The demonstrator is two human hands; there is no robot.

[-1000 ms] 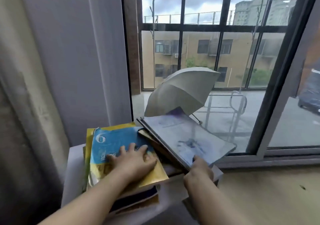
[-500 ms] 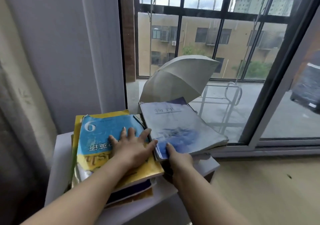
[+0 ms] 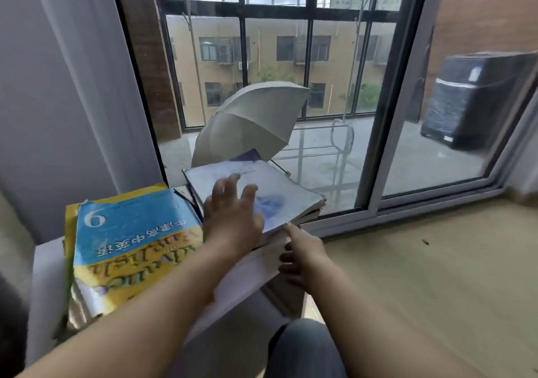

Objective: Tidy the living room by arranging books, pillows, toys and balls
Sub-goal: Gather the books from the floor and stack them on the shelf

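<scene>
A pale blue-and-white book lies on top of a right-hand stack on a small white table. My left hand lies flat on that book's near left part, fingers spread. My right hand is at the stack's near right corner, its index finger touching the book's edge and the other fingers loosely curled below. To the left sits a second stack topped by a worn blue-and-yellow book marked with a 6, untouched.
A sliding glass door stands just behind the table. Beyond the glass, an open grey umbrella and a metal rack sit on the balcony. A grey wall and curtain close off the left. Wooden floor stretches to the right. My knee shows at the bottom.
My left hand left the blue-and-yellow book and moved right onto the pale blue book. My right hand let go of that book's near edge and now touches the stack's corner.
</scene>
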